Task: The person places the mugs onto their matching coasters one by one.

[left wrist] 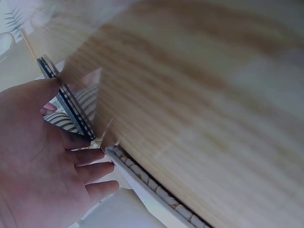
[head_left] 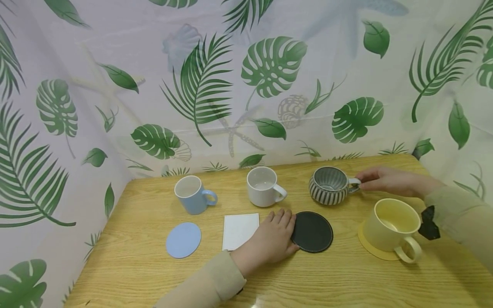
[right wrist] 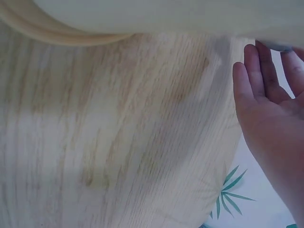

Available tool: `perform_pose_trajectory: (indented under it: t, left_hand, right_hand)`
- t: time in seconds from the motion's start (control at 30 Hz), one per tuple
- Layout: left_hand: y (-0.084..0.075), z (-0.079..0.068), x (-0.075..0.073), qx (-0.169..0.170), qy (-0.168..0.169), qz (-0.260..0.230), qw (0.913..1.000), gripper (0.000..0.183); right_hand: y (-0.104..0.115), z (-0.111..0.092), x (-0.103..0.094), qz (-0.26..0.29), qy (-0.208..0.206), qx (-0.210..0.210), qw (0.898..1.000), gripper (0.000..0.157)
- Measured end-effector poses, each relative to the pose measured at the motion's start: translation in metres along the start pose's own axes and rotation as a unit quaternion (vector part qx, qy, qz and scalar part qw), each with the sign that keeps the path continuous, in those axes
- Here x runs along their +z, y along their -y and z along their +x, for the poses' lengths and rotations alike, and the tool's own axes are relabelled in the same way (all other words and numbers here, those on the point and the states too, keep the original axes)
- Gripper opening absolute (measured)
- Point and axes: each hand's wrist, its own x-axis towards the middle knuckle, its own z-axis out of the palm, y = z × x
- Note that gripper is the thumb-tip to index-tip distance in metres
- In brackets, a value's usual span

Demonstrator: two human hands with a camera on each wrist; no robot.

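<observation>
My right hand (head_left: 389, 180) pinches the handle of a grey-and-white striped cup (head_left: 328, 190) at the back right, with its thumb and fingertips at the handle's outer end. Lower down, my left hand (head_left: 271, 237) holds the left edge of a round black coaster (head_left: 313, 232) between thumb and index finger. Seen in the left wrist view, the coaster's stitched edge (left wrist: 71, 107) runs between that thumb and index finger. The other left fingers are extended near a square white coaster (head_left: 239, 231), partly covering it in the head view.
A white mug (head_left: 262, 188) stands behind the white coaster. At left, a blue mug (head_left: 194, 196) stands behind a round blue coaster (head_left: 183, 240). Below my right forearm, a yellow mug (head_left: 390, 226) sits on a yellow coaster (head_left: 369, 246). Leaf-patterned cloth (head_left: 215, 77) borders the wooden table (head_left: 308, 282).
</observation>
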Motion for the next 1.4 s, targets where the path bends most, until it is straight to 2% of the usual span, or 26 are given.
perform_pose_trajectory:
  t: [0.2,0.4,0.57,0.77,1.0,1.4]
  left_hand:
    - [0.000,-0.001,-0.003,-0.002,0.002,0.002,1.0000,0.080]
    - [-0.001,0.000,-0.003,-0.003,0.006,-0.001,1.0000,0.081]
    - [0.000,0.002,0.000,-0.003,0.008,0.000,1.0000,0.081]
    - [0.000,0.003,0.003,-0.005,0.013,0.001,0.9999,0.082]
    - [-0.001,0.002,0.002,-0.006,0.012,0.002,0.9999,0.082]
    - [0.000,0.000,0.001,-0.003,0.012,-0.016,0.9998,0.081]
  right_hand:
    - [0.001,0.001,0.002,0.000,0.002,0.002,1.000,0.029]
    - [0.004,0.002,0.006,-0.029,-0.005,0.015,0.999,0.031]
    - [0.007,0.000,0.007,-0.046,-0.002,-0.003,0.999,0.029]
    - [0.005,-0.001,0.006,-0.034,0.003,-0.029,0.999,0.027]
    - [0.005,-0.002,0.005,-0.043,-0.024,-0.038,0.998,0.029]
    - [0.012,-0.006,0.003,0.020,-0.015,-0.043,0.999,0.029]
